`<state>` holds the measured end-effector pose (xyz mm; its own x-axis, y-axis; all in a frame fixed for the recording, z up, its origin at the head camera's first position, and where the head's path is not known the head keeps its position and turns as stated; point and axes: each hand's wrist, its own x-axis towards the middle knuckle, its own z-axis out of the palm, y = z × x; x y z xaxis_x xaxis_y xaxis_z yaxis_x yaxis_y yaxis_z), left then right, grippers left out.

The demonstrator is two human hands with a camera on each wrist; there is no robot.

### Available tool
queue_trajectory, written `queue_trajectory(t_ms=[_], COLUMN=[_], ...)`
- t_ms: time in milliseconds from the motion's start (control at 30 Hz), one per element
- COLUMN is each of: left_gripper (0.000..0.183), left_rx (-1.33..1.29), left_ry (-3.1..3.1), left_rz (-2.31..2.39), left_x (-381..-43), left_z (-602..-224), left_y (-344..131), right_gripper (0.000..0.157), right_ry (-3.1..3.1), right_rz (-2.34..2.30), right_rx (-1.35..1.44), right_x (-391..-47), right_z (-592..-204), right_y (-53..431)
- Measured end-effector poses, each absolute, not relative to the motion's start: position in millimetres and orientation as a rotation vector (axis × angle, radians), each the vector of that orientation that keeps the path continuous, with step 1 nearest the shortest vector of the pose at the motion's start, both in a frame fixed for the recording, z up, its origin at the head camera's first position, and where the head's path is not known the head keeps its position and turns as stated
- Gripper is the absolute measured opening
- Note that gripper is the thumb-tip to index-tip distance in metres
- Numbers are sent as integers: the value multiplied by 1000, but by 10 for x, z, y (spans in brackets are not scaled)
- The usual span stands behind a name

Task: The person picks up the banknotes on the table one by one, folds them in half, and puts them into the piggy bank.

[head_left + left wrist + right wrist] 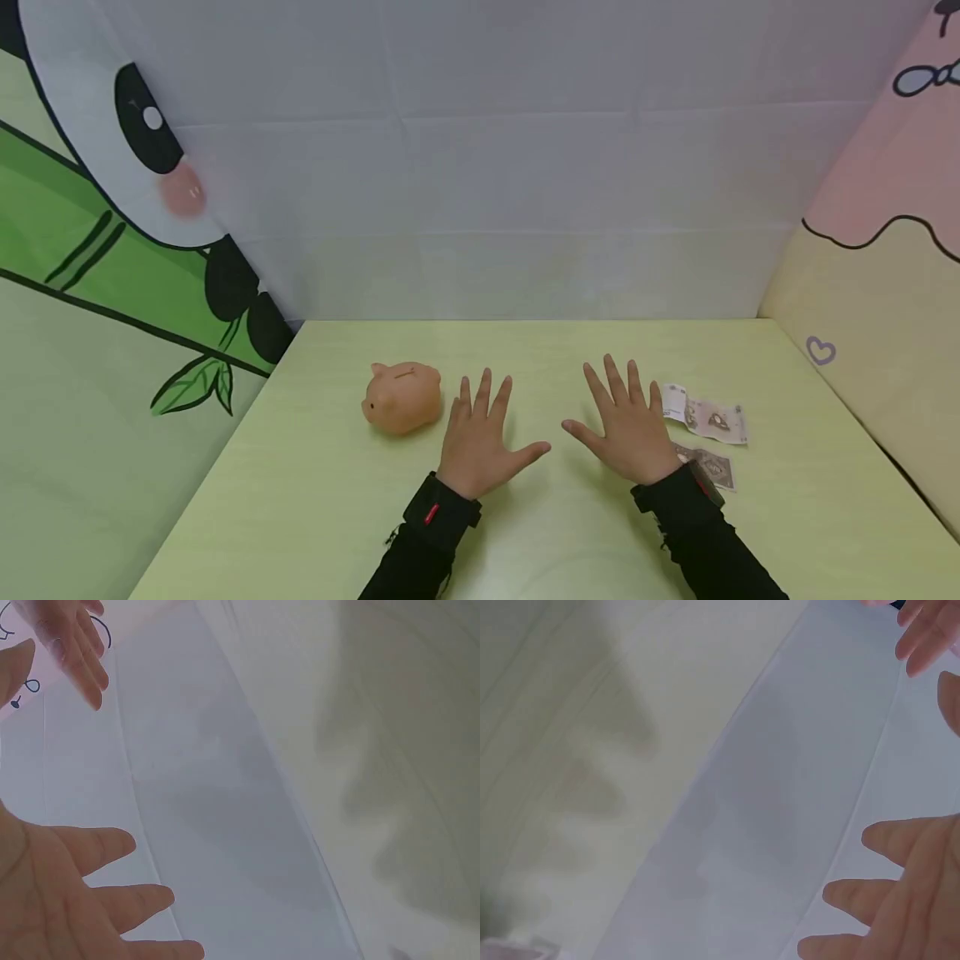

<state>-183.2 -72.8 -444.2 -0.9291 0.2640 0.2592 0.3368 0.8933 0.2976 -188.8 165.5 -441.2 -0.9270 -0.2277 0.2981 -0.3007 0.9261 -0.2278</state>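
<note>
Both hands hover palm-down over the table with fingers straight and spread, holding nothing. My left hand is just right of a pinkish-orange piggy bank, which has a slot in its top and faces left. My right hand is beside two banknotes, partly covering them. The farther banknote looks creased, with a pale end. The nearer banknote is brownish and partly hidden behind the right wrist. In the left wrist view the left palm shows; the right wrist view shows the right palm.
The pale yellow table ends at a whitish sheet at the back. A green panel with a cartoon panda stands at left, and a pink and cream panel at right. Black wrist straps circle both wrists.
</note>
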Motion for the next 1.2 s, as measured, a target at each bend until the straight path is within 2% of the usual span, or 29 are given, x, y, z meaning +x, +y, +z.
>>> queue_trajectory(t_ms=[800,1200], left_gripper=[81,72], left_rx=[-754,-872], left_ry=[-2906,-2988], left_rz=[-986,-896], left_x=[-1793,-1806], left_z=[-4374,-4419], left_y=[-179,170], right_gripper=[72,59], right_ry=[-2657,-2734], right_rz=[439,578], right_rx=[310,133], right_x=[-1599,-1434], right_z=[-4347,-4412], right_y=[2307,2720])
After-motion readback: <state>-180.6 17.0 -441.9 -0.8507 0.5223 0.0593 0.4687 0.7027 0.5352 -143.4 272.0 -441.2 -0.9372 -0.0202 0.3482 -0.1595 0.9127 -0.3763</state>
